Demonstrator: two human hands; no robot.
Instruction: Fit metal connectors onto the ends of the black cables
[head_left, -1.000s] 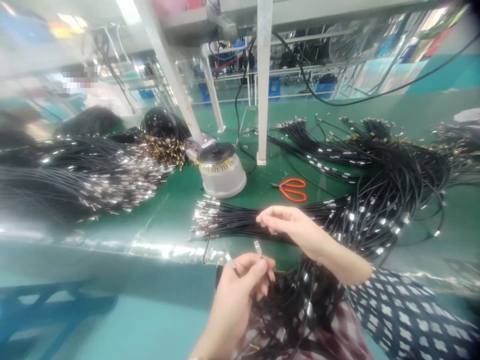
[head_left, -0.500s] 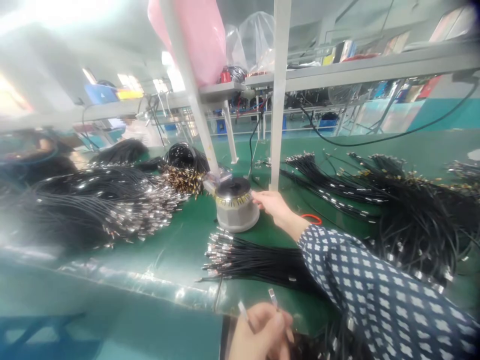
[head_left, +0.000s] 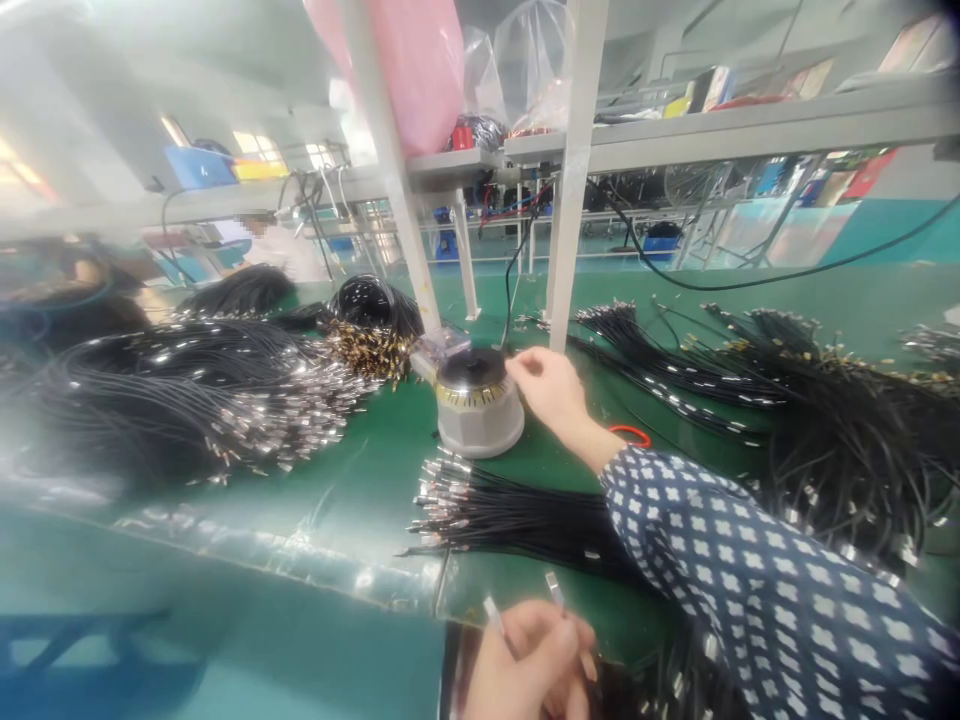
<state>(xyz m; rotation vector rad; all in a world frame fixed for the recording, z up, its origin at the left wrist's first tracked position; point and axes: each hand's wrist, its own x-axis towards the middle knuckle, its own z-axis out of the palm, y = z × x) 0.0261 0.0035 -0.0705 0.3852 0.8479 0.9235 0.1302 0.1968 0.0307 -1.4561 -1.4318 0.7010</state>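
Several cable bundles (head_left: pixel 536 510) around grey device (head_left: pixel 480 428)

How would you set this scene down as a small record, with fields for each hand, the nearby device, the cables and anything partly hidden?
Left hand: holds two slim silver metallic connectors, tips upward
Right hand: fingertips at the device's right edge; contact unclear
Device: rounded pale-grey device with a black disc top
Nearest cables: bundle of thin black cables with silver ends, on the glossy green tabletop
Left side: larger heap of silver-ended black cables
Partly hidden: bright orange loop behind the navy-and-white patterned sleeve
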